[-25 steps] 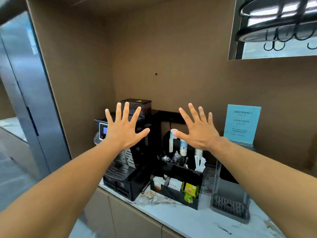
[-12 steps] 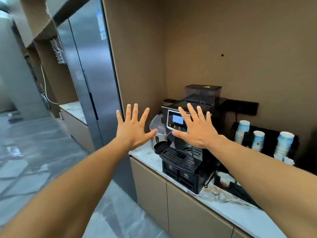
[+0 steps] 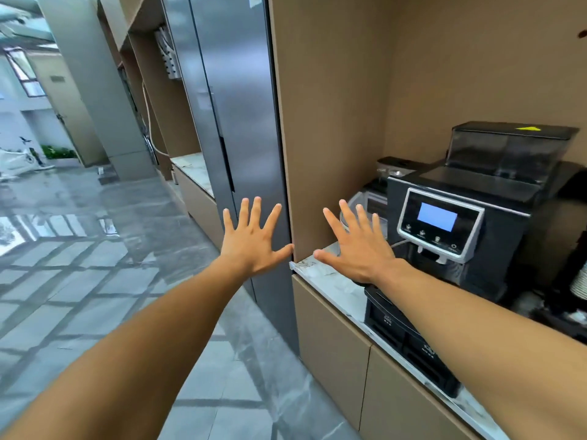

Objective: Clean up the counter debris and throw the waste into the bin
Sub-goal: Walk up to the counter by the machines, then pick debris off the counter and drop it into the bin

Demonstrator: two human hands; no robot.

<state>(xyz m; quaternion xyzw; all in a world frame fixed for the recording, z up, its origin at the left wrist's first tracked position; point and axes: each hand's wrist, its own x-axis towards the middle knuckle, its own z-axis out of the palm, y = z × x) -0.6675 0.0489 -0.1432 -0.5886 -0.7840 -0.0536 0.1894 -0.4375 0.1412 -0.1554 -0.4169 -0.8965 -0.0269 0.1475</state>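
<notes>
My left hand [image 3: 254, 242] is held out in the air, palm away, fingers spread, holding nothing, in front of the steel fridge. My right hand [image 3: 355, 249] is spread the same way above the left end of the white marble counter [image 3: 327, 277], also empty. Small brown specks of debris lie on the counter's left corner [image 3: 306, 265]. No bin is in view.
A black coffee machine [image 3: 460, 236] with a lit blue screen stands on the counter behind my right arm. A tall steel fridge [image 3: 235, 100] and a brown side panel [image 3: 320, 122] close off the counter's left end. Grey tiled floor [image 3: 95, 265] stretches to the left. Beige cabinet doors [image 3: 330, 331] sit under the counter.
The view has swung left: the cup holder and organiser have left the frame, the fridge and floor have come in. Both hands stay raised and spread, empty.
</notes>
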